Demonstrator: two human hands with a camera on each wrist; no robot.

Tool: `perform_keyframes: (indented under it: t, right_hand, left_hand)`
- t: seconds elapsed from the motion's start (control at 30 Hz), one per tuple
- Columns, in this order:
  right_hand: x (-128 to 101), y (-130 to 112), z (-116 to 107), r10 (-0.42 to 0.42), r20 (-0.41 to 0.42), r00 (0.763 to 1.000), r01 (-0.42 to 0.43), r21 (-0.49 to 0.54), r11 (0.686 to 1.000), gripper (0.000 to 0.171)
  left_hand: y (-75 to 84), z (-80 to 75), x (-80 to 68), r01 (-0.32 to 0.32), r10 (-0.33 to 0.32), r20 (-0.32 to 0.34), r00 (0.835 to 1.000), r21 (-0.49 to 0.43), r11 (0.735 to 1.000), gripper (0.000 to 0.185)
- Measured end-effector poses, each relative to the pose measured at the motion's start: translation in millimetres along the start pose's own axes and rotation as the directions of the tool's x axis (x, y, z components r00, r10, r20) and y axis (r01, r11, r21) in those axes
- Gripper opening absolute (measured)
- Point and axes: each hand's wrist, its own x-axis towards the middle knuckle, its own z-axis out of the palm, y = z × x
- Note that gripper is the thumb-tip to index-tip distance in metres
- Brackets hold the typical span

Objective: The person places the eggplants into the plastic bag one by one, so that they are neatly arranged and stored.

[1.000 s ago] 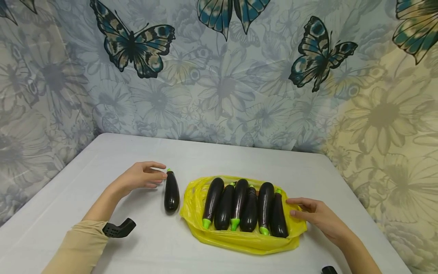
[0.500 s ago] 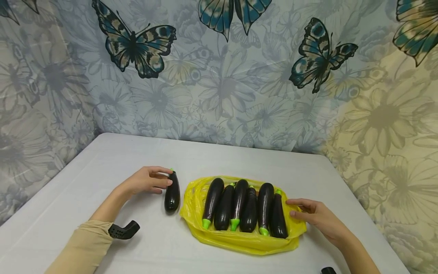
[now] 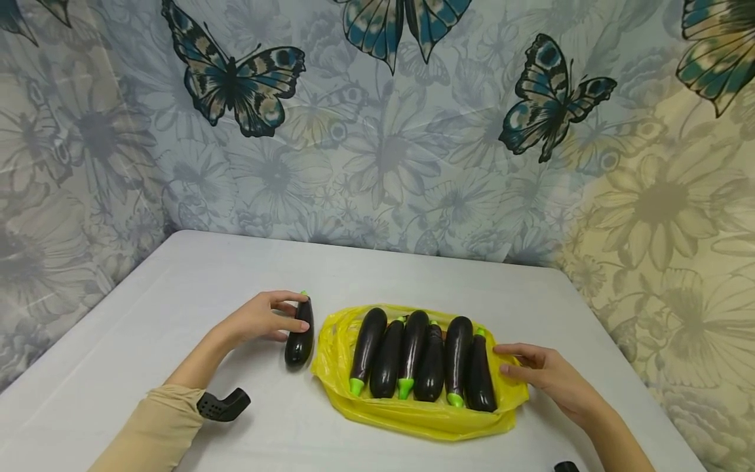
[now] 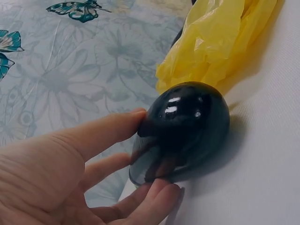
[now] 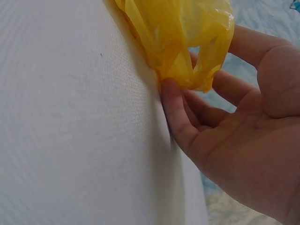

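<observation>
The left hand point(image 3: 259, 319) has closed in on the single eggplant point(image 3: 299, 333) that lies alone on the surface, just beside the left end of the yellow bag point(image 3: 413, 419). One second ago the fingers only touched its green stem end; now the thumb lies over the far side and the fingers point(image 4: 117, 129) curl around the dark body, so the hand grips it. The eggplant has also turned a little and shifted slightly toward the bag, but its rounded end seems to rest on the surface yet. In my judgement the grasp is now made and the lifting has not begun

The right hand point(image 3: 545, 377) has not moved: it rests at the right end of the bag, the fingers relaxed and a little bent, touching the crumpled plastic point(image 5: 187, 42) and holding it in place without pinching. Six eggplants point(image 3: 421, 357) lie side by side in the open bag, toward the middle of the surface and nearer its front edge
</observation>
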Motion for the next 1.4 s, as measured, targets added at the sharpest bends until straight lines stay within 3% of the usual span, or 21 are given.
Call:
perform_keyframes:
  t: [0.4, 1.03, 1.4]
  right_hand:
    - [1, 2, -1, 0.011, 0.008, 1.0, -0.011, 0.007, 1.0, 0.054]
    - [0, 1, 0, 0.024, 0.021, 0.999, -0.025, 0.02, 0.999, 0.054]
    - [0, -3, 0, 0.025, 0.017, 1.0, -0.025, 0.009, 1.0, 0.054]
  left_hand:
    - [-0.4, -5.7, -1.3, 0.02, -0.019, 0.045, 0.999, -0.023, 1.0, 0.065]
    - [-9.0, -14.4, 1.9, -0.043, 0.044, 0.093, 0.995, -0.012, 0.999, 0.064]
    - [-3.1, -15.8, -0.8, -0.072, 0.073, 0.039, 0.997, -0.025, 0.997, 0.064]
